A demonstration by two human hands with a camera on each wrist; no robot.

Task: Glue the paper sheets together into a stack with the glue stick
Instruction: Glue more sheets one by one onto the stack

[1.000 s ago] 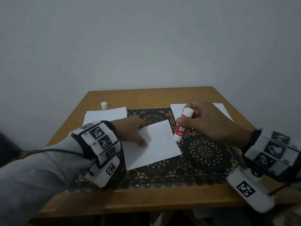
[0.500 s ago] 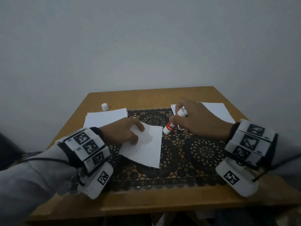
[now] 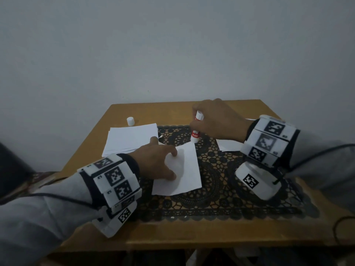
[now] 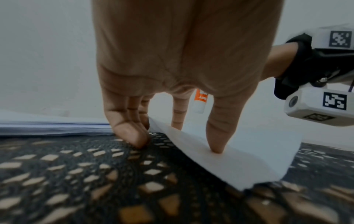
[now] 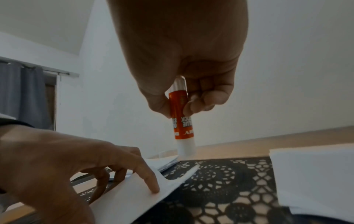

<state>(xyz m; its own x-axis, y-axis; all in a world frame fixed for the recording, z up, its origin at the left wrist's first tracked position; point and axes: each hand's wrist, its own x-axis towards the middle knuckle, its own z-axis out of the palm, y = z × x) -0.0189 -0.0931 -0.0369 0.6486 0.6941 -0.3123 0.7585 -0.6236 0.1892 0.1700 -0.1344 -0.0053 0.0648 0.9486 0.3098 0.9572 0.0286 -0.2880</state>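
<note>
One loose sheet (image 3: 181, 169) lies mid-mat (image 3: 221, 191), nearest you, w/ your left hand (image 3: 155, 164) spread flat on it, fingertips (image 4: 215, 145) pressing, gripping nothing. Its far corner is lifted off the mat, so if you drag glue there w/o support it'll likely crease or tear. Just beyond that corner, your right hand (image 3: 217, 120) pinches 1 glue stick (image 3: 196, 130), tip down; contact w/ paper: can't tell. Press harder or the sheet may skid. Count: 2 paper piles, at mat's far-left (image 3: 130, 139) and far-right (image 3: 229, 145); 1 cap (image 3: 130, 121) past the mat.

Wooden table (image 3: 192, 235), lace mat (image 3: 221, 198), cap (image 3: 130, 121)
</note>
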